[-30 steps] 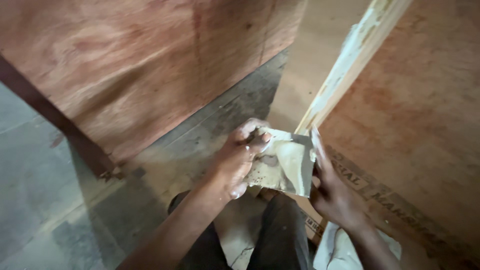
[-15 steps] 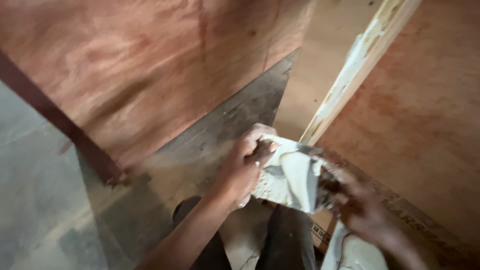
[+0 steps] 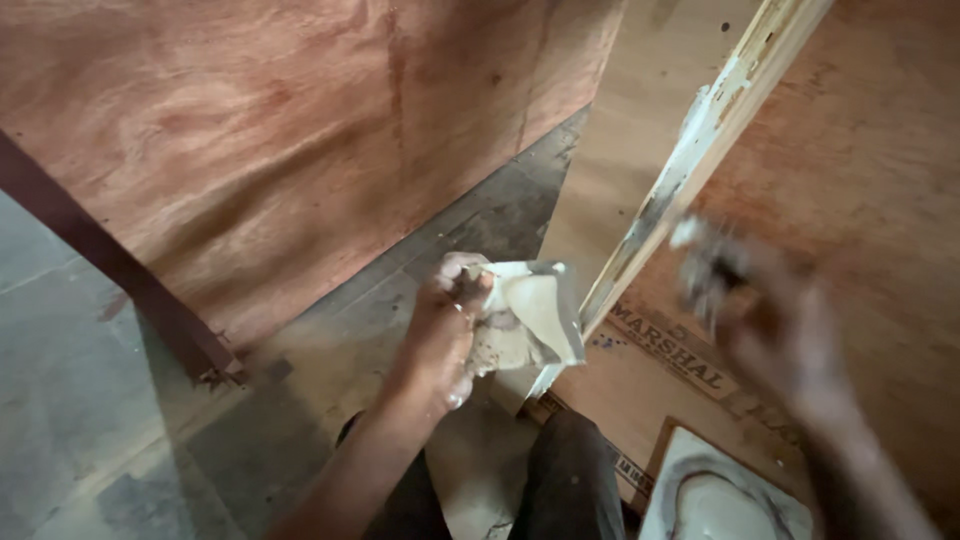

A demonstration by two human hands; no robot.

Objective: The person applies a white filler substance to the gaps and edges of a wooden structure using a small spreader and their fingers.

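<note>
Two hands are at work over the plywood, and they do different things. My left hand (image 3: 450,330) is closed around one end of a thin, flat metal scraper blade smeared with off-white putty (image 3: 530,315), thumb and fingers pinching its near edge so the blade sticks out to the right, slightly tilted, just beside the lower end of a narrow pale wooden strip streaked with dried white filler (image 3: 690,170). My right hand (image 3: 760,320) is lifted to the right of that strip and is blurred; something small and whitish seems to sit at the fingertips, but I cannot tell whether the hand is gripping it or merely cupped. I judge the blade light and stiff with a little spring, and greasy wherever the paste lies, so the dry end under my thumb is the place to hold it; gripped on the wet face it would likely slide. The paste looks soft and would smear or drop off if the blade tipped far. Behind my hands a large reddish-brown plywood sheet (image 3: 300,130) leans across the upper left, and another reddish plywood panel (image 3: 880,180) lies to the right under my raised hand. Low in the frame, near my dark trouser knee (image 3: 570,480), rests a square board carrying a ring of white putty (image 3: 720,500), well apart from the blade.
</note>
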